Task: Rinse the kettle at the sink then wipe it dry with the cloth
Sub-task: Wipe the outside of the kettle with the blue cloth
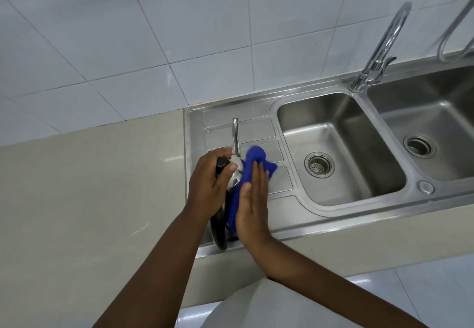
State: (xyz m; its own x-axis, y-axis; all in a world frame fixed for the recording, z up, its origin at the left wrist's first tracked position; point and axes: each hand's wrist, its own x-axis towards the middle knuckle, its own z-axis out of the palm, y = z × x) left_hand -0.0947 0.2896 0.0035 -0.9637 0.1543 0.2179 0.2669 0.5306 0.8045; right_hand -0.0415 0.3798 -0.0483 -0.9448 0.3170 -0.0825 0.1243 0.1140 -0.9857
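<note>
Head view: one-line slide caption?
Left hand steadies the kettle on the drainboard while right hand presses the blue cloth against it.

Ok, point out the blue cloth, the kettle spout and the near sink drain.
blue cloth [256,159]: head view, upper bunched part above the fingers.
kettle spout [235,135]: head view, middle of the chrome neck.
near sink drain [319,165]: head view, perforated strainer centre.

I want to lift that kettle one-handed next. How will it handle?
The kettle is shiny metal, so probably stiff and slippery if wet. Its long spout sticks out, so it may tip forward. The left hand grips near the black handle, likely the safest hold.
</note>
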